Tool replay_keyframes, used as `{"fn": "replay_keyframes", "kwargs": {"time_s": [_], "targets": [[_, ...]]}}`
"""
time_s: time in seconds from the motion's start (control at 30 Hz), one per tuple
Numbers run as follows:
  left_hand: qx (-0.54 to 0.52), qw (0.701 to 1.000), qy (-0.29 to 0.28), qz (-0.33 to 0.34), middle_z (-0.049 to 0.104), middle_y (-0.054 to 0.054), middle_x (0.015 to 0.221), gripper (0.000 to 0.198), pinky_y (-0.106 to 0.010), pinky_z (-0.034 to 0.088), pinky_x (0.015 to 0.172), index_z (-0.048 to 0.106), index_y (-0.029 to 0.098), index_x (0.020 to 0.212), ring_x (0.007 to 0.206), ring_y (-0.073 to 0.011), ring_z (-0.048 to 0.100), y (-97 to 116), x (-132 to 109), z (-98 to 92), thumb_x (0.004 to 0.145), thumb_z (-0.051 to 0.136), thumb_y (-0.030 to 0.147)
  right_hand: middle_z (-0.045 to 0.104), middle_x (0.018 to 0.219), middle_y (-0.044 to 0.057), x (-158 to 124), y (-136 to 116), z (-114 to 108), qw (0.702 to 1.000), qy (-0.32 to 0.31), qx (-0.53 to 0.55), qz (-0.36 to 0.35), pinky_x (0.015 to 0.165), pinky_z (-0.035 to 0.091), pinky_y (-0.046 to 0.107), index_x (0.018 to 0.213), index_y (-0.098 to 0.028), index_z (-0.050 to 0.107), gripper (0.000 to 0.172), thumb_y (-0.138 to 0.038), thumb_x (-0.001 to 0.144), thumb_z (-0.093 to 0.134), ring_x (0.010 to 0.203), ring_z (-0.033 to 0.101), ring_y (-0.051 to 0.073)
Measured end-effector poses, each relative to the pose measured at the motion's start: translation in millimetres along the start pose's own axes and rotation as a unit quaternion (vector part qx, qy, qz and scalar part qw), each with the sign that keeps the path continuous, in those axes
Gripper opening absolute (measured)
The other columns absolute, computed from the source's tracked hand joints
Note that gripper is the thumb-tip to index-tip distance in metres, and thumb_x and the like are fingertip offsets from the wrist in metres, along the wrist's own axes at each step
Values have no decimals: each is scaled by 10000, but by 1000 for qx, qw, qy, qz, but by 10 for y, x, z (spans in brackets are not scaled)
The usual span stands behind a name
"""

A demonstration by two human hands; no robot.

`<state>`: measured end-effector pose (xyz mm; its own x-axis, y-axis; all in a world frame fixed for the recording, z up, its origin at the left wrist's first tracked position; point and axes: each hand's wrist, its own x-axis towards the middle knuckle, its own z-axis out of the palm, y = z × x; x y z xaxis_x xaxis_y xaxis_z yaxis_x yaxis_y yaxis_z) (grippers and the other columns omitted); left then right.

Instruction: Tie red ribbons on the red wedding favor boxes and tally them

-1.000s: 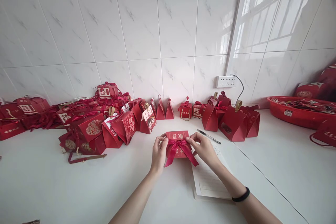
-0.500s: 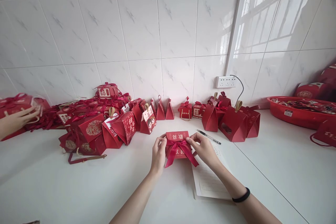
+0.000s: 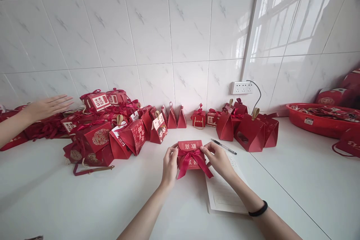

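Note:
A small red gift box [image 3: 190, 145] with a red ribbon bow [image 3: 193, 160] stands on the white counter [image 3: 70, 202] in front of me. My left hand [image 3: 170, 167] grips its left side, fingers curled on the edge. My right hand [image 3: 218, 159] pinches the bow's right loop beside the box. A black band sits on my right wrist.
A sheet of paper [image 3: 225, 191] lies under my right forearm, a pen [image 3: 223, 146] beyond it. Several red gift boxes [image 3: 112, 127] are heaped at the left, more red bags [image 3: 250, 129] at the right. A red basin [image 3: 320, 120] stands far right. Another person's open hand [image 3: 46, 107] reaches in from the left.
My hands and the box have stayed put. The other person's hand came in from the left with a red box, set it on the heap, and now hovers open.

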<state>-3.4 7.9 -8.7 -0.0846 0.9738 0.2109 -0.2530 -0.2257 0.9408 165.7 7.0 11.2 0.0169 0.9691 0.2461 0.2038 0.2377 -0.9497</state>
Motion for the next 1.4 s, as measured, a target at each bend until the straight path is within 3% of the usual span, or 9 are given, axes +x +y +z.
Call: {"fn": "replay_keyframes", "kwargs": {"time_s": [0.33,0.5,0.7,0.83,0.97,1.03,1.1,1.2,1.4], "targets": [[1,1000,5,-10,560,-99,1166,395,-267,498,712,468,189,905,895,-174,612,-15,16,3,746,560,539,536,687,0,2,-6,6,1000,-1,0,-2,386,515,227,691,-187,459,423,-604,746,506,569,556,133],[39,998,30,-32,478,-138,1252,640,-285,480,806,375,203,1124,1082,-223,545,-29,22,29,644,683,495,528,711,11,-6,-15,-6,1000,-10,2,-7,401,532,250,702,-186,471,451,-635,739,496,609,563,154],[25,997,-46,-50,475,-111,1292,866,-310,426,920,204,252,1353,1154,-221,503,20,5,32,657,706,370,548,712,23,-2,5,0,1000,-5,-21,-18,430,535,273,718,-192,475,445,-633,769,458,628,571,174],[29,996,-81,-36,591,-71,1134,776,-317,449,885,268,233,1324,1048,-206,565,54,-15,49,673,680,323,568,776,45,0,25,-6,998,9,-42,-37,460,519,287,759,-197,485,402,-590,812,420,676,578,193],[47,998,-23,-19,584,-83,1105,633,-316,472,829,366,212,1227,1001,-209,577,60,-10,55,676,667,292,583,832,63,-43,-39,-38,979,104,-127,-123,560,487,289,787,-200,502,340,-525,837,415,747,564,200],[65,997,25,-13,545,-100,1159,618,-321,458,850,379,206,1205,1050,-221,549,61,5,46,665,670,274,559,655,29,-91,-100,-36,979,55,-155,-119,538,451,272,691,-197,496,383,-518,858,371,590,537,162],[83,995,58,-6,505,-112,1209,627,-330,433,886,374,203,1201,1100,-232,514,63,18,33,653,675,254,508,511,-6,-149,-151,-5,983,-67,-158,-62,458,400,250,625,-192,490,451,-532,872,326,420,469,122],[98,993,63,-4,481,-116,1232,643,-333,420,896,357,204,1204,1118,-238,497,75,18,24,648,677,251,531,489,-18,-231,-169,83,964,-211,-160,-2,410,363,228,604,-189,472,437,-500,880,336,331,432,93],[62,998,28,-14,545,-87,1114,614,-298,454,812,343,217,1162,1003,-211,567,121,-35,61,663,675,350,543,502,-39,-306,-80,236,952,-275,-132,14,409,358,216,599,-198,407,304,-323,874,374,312,445,82]]}}
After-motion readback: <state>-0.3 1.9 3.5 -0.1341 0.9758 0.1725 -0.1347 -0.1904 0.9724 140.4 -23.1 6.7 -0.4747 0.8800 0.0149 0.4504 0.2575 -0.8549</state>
